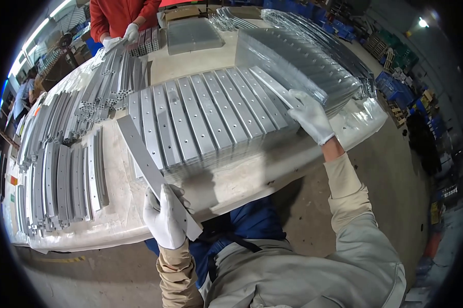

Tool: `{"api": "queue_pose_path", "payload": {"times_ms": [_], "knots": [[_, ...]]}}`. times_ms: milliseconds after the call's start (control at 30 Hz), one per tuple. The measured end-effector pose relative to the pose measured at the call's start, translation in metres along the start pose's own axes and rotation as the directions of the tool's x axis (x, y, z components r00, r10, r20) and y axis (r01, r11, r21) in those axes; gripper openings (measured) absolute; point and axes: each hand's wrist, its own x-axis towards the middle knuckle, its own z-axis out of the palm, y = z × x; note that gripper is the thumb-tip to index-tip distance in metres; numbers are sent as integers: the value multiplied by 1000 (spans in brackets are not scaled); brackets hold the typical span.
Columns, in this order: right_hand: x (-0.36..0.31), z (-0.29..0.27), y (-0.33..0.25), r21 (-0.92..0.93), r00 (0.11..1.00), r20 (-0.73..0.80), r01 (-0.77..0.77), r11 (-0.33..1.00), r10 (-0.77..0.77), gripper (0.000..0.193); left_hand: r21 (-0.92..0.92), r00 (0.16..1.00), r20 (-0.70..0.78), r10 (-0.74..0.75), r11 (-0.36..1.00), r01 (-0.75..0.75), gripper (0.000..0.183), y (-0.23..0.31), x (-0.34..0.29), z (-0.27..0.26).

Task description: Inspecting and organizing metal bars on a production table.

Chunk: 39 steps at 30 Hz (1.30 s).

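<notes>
Pale worktable (121,210) is stretching toward your 12. Your left hand (164,218) is wrapping thumb and fingers tight around a drilled metal bar (142,156) at 9; right hand (312,119) fingers seem to be pinching a second bar (271,84) at 1. Imo, you're wanting edges clear, not scraping neighbours.

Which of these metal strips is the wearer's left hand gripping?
The slanting strip by the left end of the neat row, which lies flat; another slanting strip is at the right hand.

White gloves (312,119), rumpled tan oversleeves (347,190), grey top (293,277), blue trousers (259,218)
</notes>
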Motion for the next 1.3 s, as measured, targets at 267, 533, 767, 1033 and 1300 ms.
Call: {"api": "queue_pose_path", "payload": {"times_ms": [267,533,767,1033,1300], "knots": [[9,16,-82,-841,981,66,-45,538,185,48,-13,995,57,-77,997,78,25,-14,-1,-6],[7,18,-12,-687,972,163,235,688,-170,55,-31,993,91,-79,996,82,27,-14,-9,-6],[11,13,-14,-551,946,251,314,773,-205,62,125,984,-162,76,991,-56,42,15,-6,-22],[13,9,6,-402,923,269,368,838,-276,55,384,947,-264,183,921,-71,42,8,65,-103],[-53,-25,-54,-437,863,-223,328,837,-454,44,960,885,43,464,228,-166,39,-43,139,-182]]}}
